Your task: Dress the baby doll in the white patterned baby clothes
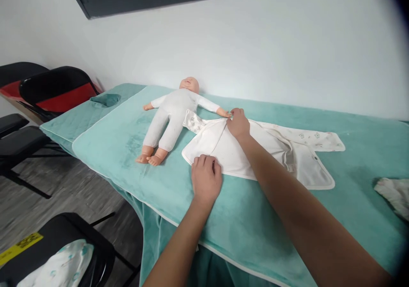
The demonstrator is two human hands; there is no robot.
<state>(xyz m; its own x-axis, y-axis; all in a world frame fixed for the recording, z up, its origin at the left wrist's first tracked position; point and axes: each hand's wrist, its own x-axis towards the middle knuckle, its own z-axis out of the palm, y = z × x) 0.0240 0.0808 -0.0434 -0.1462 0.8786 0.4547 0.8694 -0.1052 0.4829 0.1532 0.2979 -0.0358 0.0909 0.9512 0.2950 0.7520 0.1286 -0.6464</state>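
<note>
A white baby jacket (236, 155) with small printed figures on its sleeves lies spread, front open, on the teal cover. My left hand (207, 178) is at its lower hem, fingers curled down and closed on the cloth. Up at the neck edge, my right hand (239, 124) pinches the fabric between thumb and fingers. That hand is right beside the outstretched hand of a baby doll (180, 103). The doll lies on its back in a pale grey-white body, arms spread. One jacket sleeve reaches to the doll's side. Both sets of fingertips are partly hidden.
The padded teal cover (108, 142) drapes over the table's front edge. A crumpled pale cloth (394, 193) lies at far right. Black folding chairs (60, 86) stand at left; a nearer chair (79, 231) carries a printed white cloth (60, 265). A white wall (271, 52) bounds the back.
</note>
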